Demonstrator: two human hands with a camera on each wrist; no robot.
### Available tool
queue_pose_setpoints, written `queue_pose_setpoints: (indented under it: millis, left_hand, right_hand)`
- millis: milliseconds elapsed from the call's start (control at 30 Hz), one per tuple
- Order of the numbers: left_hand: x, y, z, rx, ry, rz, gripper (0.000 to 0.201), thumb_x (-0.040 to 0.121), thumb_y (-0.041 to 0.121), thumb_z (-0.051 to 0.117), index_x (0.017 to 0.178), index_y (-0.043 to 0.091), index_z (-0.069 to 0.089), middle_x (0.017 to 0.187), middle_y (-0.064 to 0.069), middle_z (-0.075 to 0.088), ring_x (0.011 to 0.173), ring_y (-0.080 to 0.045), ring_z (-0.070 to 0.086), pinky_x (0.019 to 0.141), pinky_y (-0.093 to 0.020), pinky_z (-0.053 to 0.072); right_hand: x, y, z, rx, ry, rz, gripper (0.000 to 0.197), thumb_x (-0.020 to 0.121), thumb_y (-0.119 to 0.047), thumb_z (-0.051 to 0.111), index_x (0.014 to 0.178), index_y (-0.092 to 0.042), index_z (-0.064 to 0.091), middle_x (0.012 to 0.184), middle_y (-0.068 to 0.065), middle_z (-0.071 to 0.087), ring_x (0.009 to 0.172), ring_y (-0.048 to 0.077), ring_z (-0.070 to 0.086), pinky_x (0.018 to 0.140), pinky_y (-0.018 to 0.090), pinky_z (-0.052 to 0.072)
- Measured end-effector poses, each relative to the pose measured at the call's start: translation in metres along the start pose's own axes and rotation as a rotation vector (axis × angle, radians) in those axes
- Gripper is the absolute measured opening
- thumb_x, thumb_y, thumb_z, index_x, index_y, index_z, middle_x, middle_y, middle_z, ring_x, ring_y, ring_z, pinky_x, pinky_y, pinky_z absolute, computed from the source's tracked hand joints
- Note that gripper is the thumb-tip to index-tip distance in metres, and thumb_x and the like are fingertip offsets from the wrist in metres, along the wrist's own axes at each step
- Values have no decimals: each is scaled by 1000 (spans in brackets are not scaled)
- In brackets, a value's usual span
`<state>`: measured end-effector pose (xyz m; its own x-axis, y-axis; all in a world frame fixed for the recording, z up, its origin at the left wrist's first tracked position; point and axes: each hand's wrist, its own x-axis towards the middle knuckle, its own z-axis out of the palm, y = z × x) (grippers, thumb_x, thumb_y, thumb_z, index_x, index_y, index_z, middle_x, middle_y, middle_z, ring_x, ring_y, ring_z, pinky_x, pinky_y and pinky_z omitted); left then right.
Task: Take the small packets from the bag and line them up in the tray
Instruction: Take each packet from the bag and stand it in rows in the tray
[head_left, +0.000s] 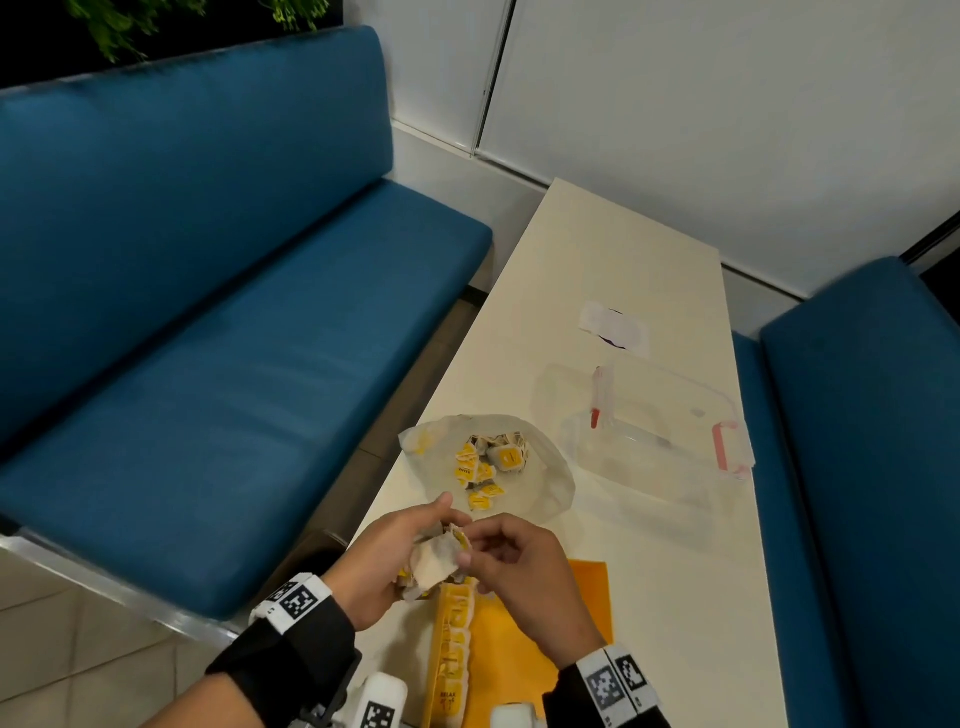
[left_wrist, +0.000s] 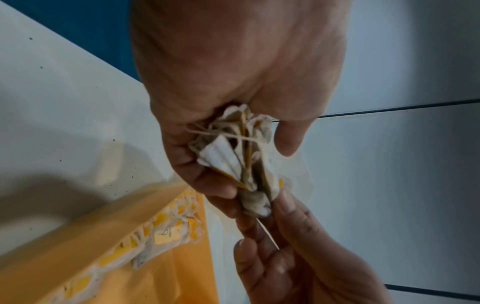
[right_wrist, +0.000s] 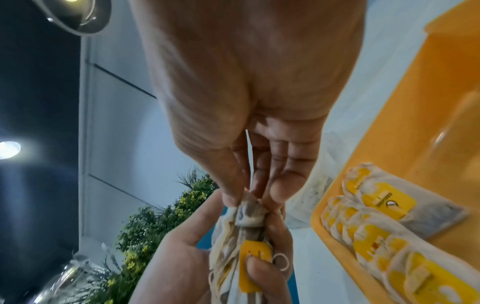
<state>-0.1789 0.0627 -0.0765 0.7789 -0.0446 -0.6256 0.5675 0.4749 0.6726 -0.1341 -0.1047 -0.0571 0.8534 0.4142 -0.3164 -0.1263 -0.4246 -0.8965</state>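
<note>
My left hand (head_left: 395, 551) grips a bunch of tea-bag packets (head_left: 434, 558) with yellow tags above the table's near edge; the bunch (left_wrist: 233, 156) fills its curled fingers. My right hand (head_left: 514, 566) pinches one packet (right_wrist: 249, 211) at the end of the bunch between thumb and fingertips. Below the hands lies the yellow tray (head_left: 524, 665), with a row of packets (head_left: 454, 649) lined along its left wall; the row (right_wrist: 384, 246) shows clearly in the right wrist view. Beyond the hands the translucent bag (head_left: 545, 483) lies open with several packets (head_left: 491, 462) inside.
A clear plastic box with red clasps (head_left: 660, 431) stands right of the bag. A white wrapper (head_left: 615, 327) lies farther back on the cream table (head_left: 597, 249). Blue benches (head_left: 234, 312) flank the table on both sides.
</note>
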Motion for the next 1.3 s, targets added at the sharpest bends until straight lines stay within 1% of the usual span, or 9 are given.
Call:
queue_pose_setpoints:
  millis: [167, 333, 467, 567, 733, 900, 1000, 1067, 1300]
  left_hand:
    - [0, 0, -3, 14, -82, 71, 26, 90, 29, 73, 111, 15, 76, 105, -14, 75, 91, -26, 72, 69, -32, 54]
    - [2, -1, -5, 3, -167, 112, 34, 86, 5, 76, 120, 8, 72, 110, -20, 74, 95, -28, 73, 67, -29, 57]
    - [4, -2, -9, 17, -213, 137, 38, 87, -3, 73, 124, 7, 70, 117, -22, 72, 100, -29, 72, 74, -30, 57]
    - [6, -2, -14, 14, -215, 143, 40, 87, -4, 72, 124, 8, 70, 118, -22, 72, 100, -28, 72, 74, -29, 57]
    - [4, -1, -19, 18, -89, 113, 27, 87, -5, 71, 107, 12, 78, 107, -18, 74, 88, -31, 73, 56, -27, 54]
    - [3, -2, -23, 79, -19, 135, 20, 88, -4, 71, 102, 7, 80, 103, -16, 75, 80, -23, 74, 57, -24, 55]
    - [3, -3, -22, 107, -7, 160, 15, 86, 2, 77, 100, 5, 79, 91, -14, 76, 75, -21, 73, 56, -23, 54]
    - [3, -5, -21, 136, 0, 187, 13, 85, 6, 79, 98, 2, 78, 86, -13, 75, 74, -19, 72, 55, -23, 53]
    - [9, -12, -24, 385, 114, 201, 11, 80, 20, 86, 85, 11, 81, 81, -7, 78, 68, -11, 70, 56, -25, 54]
  right_hand:
    - [2, -1, -7, 119, 5, 33, 6, 84, -9, 77, 90, -9, 74, 87, 17, 73, 77, 23, 71, 64, 30, 58]
    - [5, -3, -11, 163, 44, 54, 3, 88, -11, 73, 86, -9, 74, 82, 16, 72, 72, 21, 69, 63, 33, 57]
    - [7, -4, -15, 135, 90, 50, 3, 88, -9, 72, 85, -8, 74, 74, 11, 70, 64, 14, 64, 57, 28, 52]
    - [8, -2, -18, 84, 107, 29, 3, 88, -8, 72, 86, -8, 74, 76, 15, 70, 62, 13, 61, 55, 25, 51]
    - [8, 5, -21, -101, 152, -26, 14, 83, -3, 71, 78, -15, 71, 72, -1, 69, 65, 7, 62, 63, 21, 51]
    - [3, 3, -28, -110, 189, -58, 10, 78, -7, 78, 77, -15, 73, 82, -2, 72, 79, 7, 66, 73, 15, 50]
    - [-1, -2, -33, 146, 128, -13, 4, 80, 1, 76, 83, -1, 73, 76, 3, 72, 67, 5, 63, 59, 15, 47]
    - [-3, 0, -38, 203, 89, 19, 2, 83, 1, 73, 84, -1, 72, 71, 3, 67, 62, 9, 56, 53, 19, 40]
    - [-4, 43, -44, 11, 5, 194, 9, 88, 3, 66, 83, -5, 66, 70, 11, 66, 58, 20, 61, 46, 24, 37]
